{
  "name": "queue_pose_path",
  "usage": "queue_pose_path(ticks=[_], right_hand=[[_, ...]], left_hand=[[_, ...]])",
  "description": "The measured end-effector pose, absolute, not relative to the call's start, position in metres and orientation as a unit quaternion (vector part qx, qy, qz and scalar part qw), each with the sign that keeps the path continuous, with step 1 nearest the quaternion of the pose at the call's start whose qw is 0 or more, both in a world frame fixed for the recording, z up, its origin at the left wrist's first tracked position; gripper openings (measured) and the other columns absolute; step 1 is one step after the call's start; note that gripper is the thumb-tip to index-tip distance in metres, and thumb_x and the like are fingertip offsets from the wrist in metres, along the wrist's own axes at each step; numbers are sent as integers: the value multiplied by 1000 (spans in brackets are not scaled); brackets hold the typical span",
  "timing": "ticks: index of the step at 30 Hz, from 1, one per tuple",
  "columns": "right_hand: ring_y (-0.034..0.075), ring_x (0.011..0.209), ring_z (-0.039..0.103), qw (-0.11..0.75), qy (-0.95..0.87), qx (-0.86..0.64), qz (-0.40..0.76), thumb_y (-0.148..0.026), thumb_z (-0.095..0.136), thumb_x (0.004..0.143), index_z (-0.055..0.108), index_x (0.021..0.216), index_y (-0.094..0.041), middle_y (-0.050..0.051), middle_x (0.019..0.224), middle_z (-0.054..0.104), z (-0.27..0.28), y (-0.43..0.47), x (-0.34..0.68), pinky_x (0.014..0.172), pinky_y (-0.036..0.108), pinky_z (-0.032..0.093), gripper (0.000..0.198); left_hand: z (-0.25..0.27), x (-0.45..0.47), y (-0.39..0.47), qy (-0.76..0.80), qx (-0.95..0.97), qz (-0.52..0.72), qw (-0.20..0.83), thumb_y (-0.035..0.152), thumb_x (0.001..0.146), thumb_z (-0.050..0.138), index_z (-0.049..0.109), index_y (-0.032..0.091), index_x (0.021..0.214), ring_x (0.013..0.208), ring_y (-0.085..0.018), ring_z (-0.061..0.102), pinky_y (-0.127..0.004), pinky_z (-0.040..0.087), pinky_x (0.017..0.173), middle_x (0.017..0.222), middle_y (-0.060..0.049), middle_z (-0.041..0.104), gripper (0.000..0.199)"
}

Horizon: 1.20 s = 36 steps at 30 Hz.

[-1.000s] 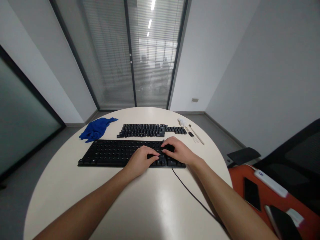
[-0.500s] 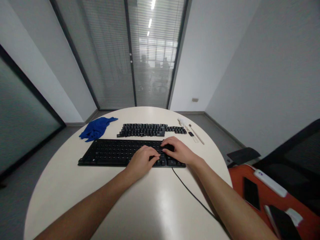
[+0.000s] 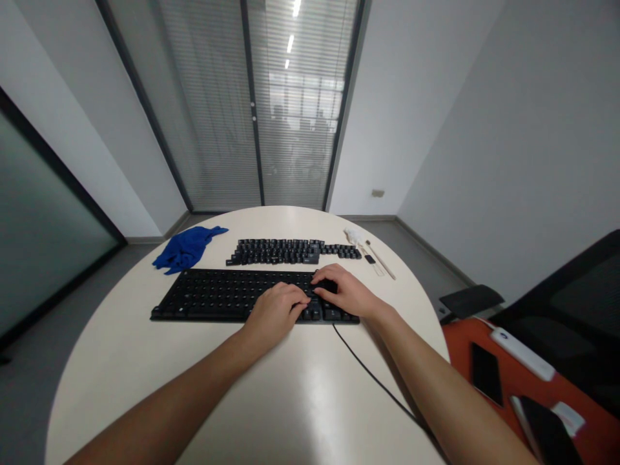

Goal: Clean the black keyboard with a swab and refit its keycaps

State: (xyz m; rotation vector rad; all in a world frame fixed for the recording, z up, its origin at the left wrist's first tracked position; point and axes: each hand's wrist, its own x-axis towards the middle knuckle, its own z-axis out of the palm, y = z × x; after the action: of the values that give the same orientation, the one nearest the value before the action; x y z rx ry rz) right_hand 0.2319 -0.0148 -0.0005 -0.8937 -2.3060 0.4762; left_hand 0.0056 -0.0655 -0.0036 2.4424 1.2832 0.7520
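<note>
A black keyboard (image 3: 217, 294) lies flat on the round white table (image 3: 261, 387), most of its left part without keycaps. Over its right part, my left hand (image 3: 276, 310) is closed, thumb and index finger pressed together close above the keys; anything between them is too small to make out. My right hand (image 3: 346, 290) rests just to the right of it on the number-pad end, fingers bent and thumb apart from them, with no object visible in it. Both hands hide some keys. Behind the keyboard, loose black keycaps (image 3: 276, 252) stand in rows.
A crumpled blue cloth (image 3: 188, 248) lies at the back left. At the back right are a thin stick-like brush (image 3: 382, 260), a wire keycap puller (image 3: 371, 259) and a white crumpled piece (image 3: 353, 236). A cable (image 3: 372, 374) runs toward me. An orange chair (image 3: 460, 349) holds a phone (image 3: 485, 372).
</note>
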Motion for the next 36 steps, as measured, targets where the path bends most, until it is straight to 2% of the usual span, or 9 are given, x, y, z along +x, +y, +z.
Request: queue_pose_path(ticks=[7,18,22,29,36], right_hand=[[24,107,62,299,-874,-338,179,-24,67,92,69,104,-22,7,108,72,2,-16,231,99,43,48,13],[24,107,62,306,-872,-337,181,-24,69,91,69,103,-23,7,108,72,-1,-14,232,99,42,48,12],[24,109,62,306,-873,-333,182,-24,69,91,69,104,-23,7,110,72,-1,-15,233,99,43,48,13],[25,112,61,306,-874,-333,179,-26,68,92,69,105,-23,9,115,70,0,-15,233,102,45,48,14],[29,126,57,269,-880,-358,159,-40,70,90,66,120,-23,12,133,64,3,-22,229,109,50,43,35]], left_hand=[[-8,8,-65,475,810,302,163,15,90,70,77,22,93,98,-21,66,-37,53,92,101,-1,77,10],[2,9,-71,438,862,239,93,13,95,60,76,20,97,99,-22,65,-38,54,91,106,-4,75,18],[9,5,-72,420,876,223,80,20,92,65,76,19,100,98,-24,66,-39,54,91,106,-4,75,13],[18,3,-76,393,902,175,27,31,91,69,76,18,102,102,-27,66,-44,52,96,105,-7,76,19],[26,-9,-72,355,923,142,51,28,92,67,75,21,110,107,-26,64,-41,53,93,117,-6,73,20]])
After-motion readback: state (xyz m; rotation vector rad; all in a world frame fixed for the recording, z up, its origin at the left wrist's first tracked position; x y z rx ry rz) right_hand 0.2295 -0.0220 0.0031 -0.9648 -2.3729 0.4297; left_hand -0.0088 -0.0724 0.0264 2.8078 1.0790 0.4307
